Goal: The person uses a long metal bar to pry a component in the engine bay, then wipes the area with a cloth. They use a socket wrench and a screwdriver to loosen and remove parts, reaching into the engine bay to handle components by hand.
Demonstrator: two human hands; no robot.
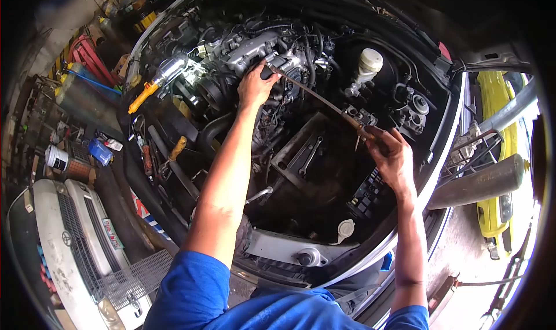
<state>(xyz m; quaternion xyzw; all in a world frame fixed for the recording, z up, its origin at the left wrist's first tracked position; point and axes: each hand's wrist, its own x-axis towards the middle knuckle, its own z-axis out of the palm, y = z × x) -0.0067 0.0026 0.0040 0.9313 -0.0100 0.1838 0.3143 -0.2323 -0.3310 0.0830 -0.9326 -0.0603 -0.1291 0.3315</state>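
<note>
Both of my hands are over the engine bay. My right hand (394, 159) is closed round the handle of a long thin screwdriver (315, 96), whose shaft slants up and left to the engine (252, 52). At the shaft's far end my left hand (255, 87) is closed beside the metal engine parts, its fingertips pinching near the tip; the tip itself is hidden. A lit work lamp (168, 72) with a yellow handle lies left of my left hand.
A wrench (311, 155) lies on a metal tray below the shaft. A white-capped reservoir (369, 63) stands at the upper right. Hand tools (178, 149) rest along the left edge. A detached white bumper (55, 231) lies at lower left, a gas cylinder (480, 185) at right.
</note>
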